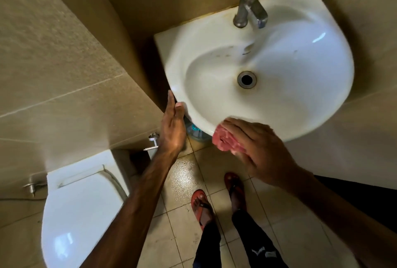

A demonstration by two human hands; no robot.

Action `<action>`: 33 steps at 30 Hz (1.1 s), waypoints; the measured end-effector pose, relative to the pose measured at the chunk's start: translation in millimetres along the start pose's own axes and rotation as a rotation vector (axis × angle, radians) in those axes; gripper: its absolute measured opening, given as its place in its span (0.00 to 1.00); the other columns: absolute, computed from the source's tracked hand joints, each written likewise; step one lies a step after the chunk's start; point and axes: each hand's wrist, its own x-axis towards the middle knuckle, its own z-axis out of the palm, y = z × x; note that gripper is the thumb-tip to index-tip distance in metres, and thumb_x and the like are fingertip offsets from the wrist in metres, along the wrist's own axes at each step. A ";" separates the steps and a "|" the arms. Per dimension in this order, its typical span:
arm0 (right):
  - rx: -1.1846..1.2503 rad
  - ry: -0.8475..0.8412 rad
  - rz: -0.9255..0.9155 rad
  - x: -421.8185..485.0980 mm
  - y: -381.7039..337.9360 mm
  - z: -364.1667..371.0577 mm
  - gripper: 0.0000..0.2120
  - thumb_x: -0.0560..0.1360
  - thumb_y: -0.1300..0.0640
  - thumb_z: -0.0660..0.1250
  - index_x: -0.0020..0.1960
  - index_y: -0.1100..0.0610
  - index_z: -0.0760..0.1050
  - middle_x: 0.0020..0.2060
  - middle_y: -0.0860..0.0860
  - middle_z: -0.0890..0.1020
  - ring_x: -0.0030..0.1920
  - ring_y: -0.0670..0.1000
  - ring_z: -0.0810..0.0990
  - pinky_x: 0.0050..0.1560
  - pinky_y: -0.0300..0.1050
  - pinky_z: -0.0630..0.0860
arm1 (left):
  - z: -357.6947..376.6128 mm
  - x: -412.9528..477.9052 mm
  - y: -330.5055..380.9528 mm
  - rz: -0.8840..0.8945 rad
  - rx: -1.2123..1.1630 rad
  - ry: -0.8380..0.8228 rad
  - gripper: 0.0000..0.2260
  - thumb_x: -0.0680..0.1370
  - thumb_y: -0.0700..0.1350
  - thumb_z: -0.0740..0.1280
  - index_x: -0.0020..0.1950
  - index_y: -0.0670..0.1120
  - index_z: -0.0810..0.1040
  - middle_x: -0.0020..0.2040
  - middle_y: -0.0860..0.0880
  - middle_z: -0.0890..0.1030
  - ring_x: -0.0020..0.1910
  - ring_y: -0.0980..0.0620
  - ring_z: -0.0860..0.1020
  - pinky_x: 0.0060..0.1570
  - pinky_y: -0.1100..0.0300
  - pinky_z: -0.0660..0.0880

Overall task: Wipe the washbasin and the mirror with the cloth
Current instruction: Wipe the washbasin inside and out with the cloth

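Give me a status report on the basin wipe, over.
Right hand holds pink cloth on washbasin front rim. Left hand open, against left rim. Nothing in the way.

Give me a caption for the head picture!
The right hand holds a cloth on the basin rim; the left hand touches its side.
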 end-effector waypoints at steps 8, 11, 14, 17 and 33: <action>-0.141 0.119 0.048 16.2 -29.3 29.4 0.36 0.71 0.61 0.67 0.79 0.54 0.69 0.75 0.52 0.75 0.72 0.55 0.75 0.70 0.56 0.70 | 7.4 -2.6 -0.7 -0.021 0.073 0.072 0.24 0.87 0.50 0.51 0.83 0.50 0.51 0.81 0.52 0.61 0.75 0.62 0.63 0.74 0.64 0.62; -0.182 0.066 0.090 44.0 -54.9 40.4 0.38 0.72 0.57 0.58 0.82 0.55 0.62 0.79 0.55 0.69 0.75 0.57 0.72 0.72 0.57 0.70 | 12.4 -3.7 -3.1 -0.045 0.058 0.097 0.26 0.85 0.60 0.52 0.82 0.55 0.54 0.77 0.49 0.68 0.75 0.58 0.68 0.75 0.59 0.64; -0.192 0.061 0.089 57.1 -59.4 40.2 0.33 0.77 0.56 0.57 0.82 0.56 0.60 0.79 0.57 0.69 0.75 0.57 0.73 0.70 0.56 0.74 | 14.7 -1.2 -17.0 -0.046 0.089 0.132 0.35 0.76 0.73 0.51 0.80 0.60 0.52 0.80 0.45 0.63 0.78 0.44 0.66 0.76 0.41 0.64; -0.133 0.114 0.018 49.1 -36.4 33.0 0.29 0.80 0.52 0.56 0.80 0.58 0.66 0.75 0.57 0.75 0.68 0.56 0.80 0.62 0.54 0.81 | 20.4 -5.9 -15.7 -0.040 0.133 0.156 0.38 0.75 0.76 0.49 0.81 0.60 0.47 0.80 0.42 0.61 0.78 0.43 0.65 0.76 0.42 0.65; 0.119 -0.310 0.109 51.2 4.5 -11.2 0.23 0.86 0.40 0.47 0.65 0.56 0.69 0.56 0.54 0.79 0.57 0.59 0.81 0.50 0.50 0.74 | 11.8 -20.2 -12.8 0.168 0.227 0.149 0.23 0.86 0.43 0.56 0.81 0.41 0.58 0.51 0.67 0.77 0.46 0.76 0.77 0.44 0.79 0.73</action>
